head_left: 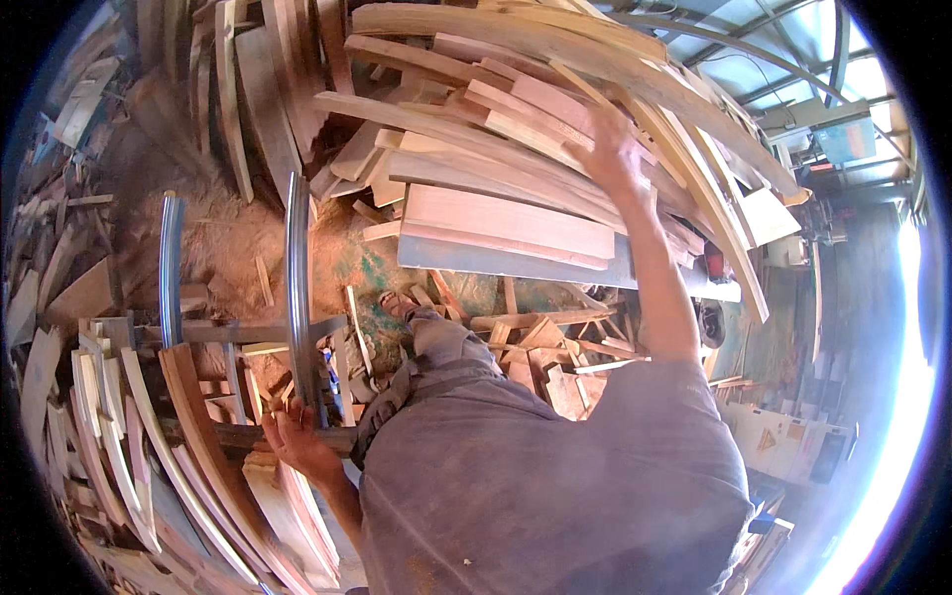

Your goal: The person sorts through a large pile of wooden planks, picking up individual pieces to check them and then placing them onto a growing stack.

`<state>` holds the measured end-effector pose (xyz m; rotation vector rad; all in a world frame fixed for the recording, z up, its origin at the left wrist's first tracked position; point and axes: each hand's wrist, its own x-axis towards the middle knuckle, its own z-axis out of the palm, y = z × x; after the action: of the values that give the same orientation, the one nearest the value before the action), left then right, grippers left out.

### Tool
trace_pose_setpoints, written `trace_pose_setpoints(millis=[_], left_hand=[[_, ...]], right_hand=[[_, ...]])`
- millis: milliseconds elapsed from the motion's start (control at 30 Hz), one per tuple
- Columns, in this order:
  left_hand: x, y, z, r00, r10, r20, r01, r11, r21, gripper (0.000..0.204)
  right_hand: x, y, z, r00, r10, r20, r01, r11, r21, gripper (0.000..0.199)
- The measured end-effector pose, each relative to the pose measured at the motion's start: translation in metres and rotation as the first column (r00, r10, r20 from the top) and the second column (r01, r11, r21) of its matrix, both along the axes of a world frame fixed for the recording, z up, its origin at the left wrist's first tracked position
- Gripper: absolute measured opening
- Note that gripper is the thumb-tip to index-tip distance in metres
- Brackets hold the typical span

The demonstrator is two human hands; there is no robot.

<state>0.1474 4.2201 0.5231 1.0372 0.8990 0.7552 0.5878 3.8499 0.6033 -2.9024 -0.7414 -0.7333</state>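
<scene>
1. Right hand (613, 149) is raised, arm outstretched, resting on the heap of sawn wooden planks (516, 213) piled ahead. Its grip lies flat against the upper boards; whether the fingers have closed round any one plank I cannot tell, as the hand is blurred.
2. The plank heap sits directly under and around the right hand, long pale boards lying roughly level, thinner curved strips (684, 149) arching over the top just to the right of the hand.
3. Left hand (297, 441) is low, near the person's hip. Its grip is partly closed around the lower end of an upright metal bar (297, 288), fingers curled on it.
4. A second, similar metal bar (171, 268) stands well to the left, apart from the hand. Both rise from a dark metal frame (238, 332).
5. Curved wooden slats (149, 436) are stacked on edge beside and below the left hand, touching the frame.
6. Floor (238, 238): bare earth with sawdust, offcuts (545, 357) scattered between the heap and the person's shoe (397, 305).
7. Room: open shed, translucent roof panels (783, 50) overhead, strong daylight at the right side.
</scene>
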Motion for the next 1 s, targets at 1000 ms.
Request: trace_pose_setpoints(millis=[1000], left_hand=[[-0.026, -0.043, -0.022, 0.984, -0.023, -0.175, -0.010, 0.983, -0.184, 0.033]], right_hand=[[-0.071, 0.017, -0.121, 0.716, 0.312, -0.624, -0.410, 0.912, -0.015, 0.067]])
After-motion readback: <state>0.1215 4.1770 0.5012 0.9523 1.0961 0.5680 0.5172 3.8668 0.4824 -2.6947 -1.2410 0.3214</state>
